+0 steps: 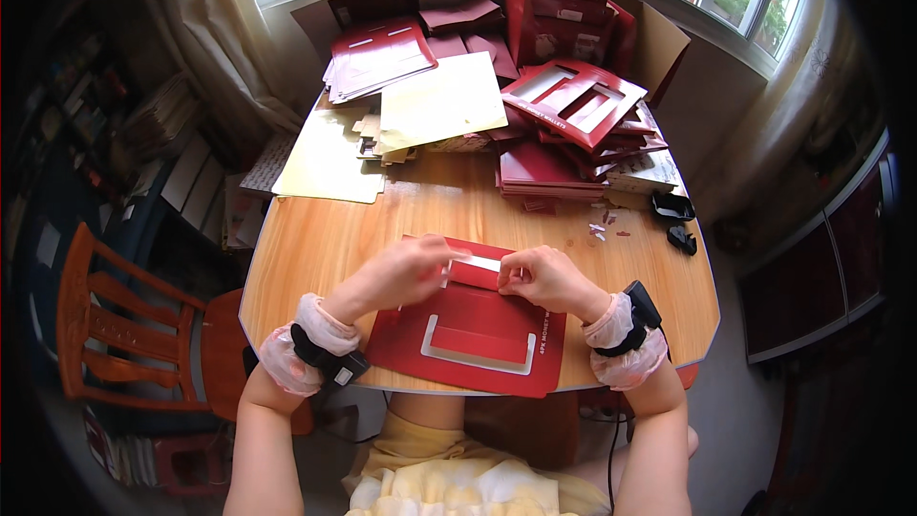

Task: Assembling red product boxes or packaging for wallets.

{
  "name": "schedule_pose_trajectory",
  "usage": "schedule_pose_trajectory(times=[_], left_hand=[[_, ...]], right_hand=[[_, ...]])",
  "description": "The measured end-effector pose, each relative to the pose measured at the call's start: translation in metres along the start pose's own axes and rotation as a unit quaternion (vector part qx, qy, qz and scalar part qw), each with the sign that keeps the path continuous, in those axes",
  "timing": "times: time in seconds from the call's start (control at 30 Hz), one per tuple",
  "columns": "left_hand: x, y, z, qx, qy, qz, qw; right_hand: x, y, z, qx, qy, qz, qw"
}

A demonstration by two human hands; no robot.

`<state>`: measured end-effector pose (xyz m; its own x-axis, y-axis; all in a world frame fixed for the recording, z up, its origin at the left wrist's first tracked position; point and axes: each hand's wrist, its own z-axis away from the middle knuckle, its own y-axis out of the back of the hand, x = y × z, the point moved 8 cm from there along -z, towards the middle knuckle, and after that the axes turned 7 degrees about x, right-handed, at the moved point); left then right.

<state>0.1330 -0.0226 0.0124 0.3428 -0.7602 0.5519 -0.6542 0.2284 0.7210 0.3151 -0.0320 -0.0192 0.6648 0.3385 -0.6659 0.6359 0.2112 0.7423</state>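
Note:
A flat red cardboard sleeve [406,339] lies at the near edge of the table, with two cut flaps in it. Its lower flap [480,344] has white card edges showing around three sides. At the far end, the upper flap [475,274] stands partly lifted beside a white strip. My right hand [552,279] pinches the right end of that upper flap between thumb and fingers. Over the left end hovers or rests my left hand [406,272]; its fingers are blurred, so their grip is unclear. Both wrists wear clear plastic cuffs with black strapped devices.
Red cardboard sleeves [578,100] and stacked red folders [544,167] are piled at the back right. Yellowish sheets [444,105] lie back left, beside more sleeves [387,48]. Small black items [680,239] and paper scraps [598,229] sit right. A wooden chair [143,325] stands left.

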Motion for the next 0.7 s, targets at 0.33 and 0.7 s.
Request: schedule_pose_trajectory(times=[0.33, 0.7], left_hand=[[-0.073, 0.044, 0.027, 0.015, 0.391, 0.119, 0.912], [-0.069, 0.045, 0.027, 0.004, 0.387, 0.082, 0.919]], right_hand=[[0.005, 0.010, 0.000, 0.110, 0.001, -0.080, 0.991], [0.005, 0.010, -0.001, 0.107, -0.022, -0.022, 0.994]])
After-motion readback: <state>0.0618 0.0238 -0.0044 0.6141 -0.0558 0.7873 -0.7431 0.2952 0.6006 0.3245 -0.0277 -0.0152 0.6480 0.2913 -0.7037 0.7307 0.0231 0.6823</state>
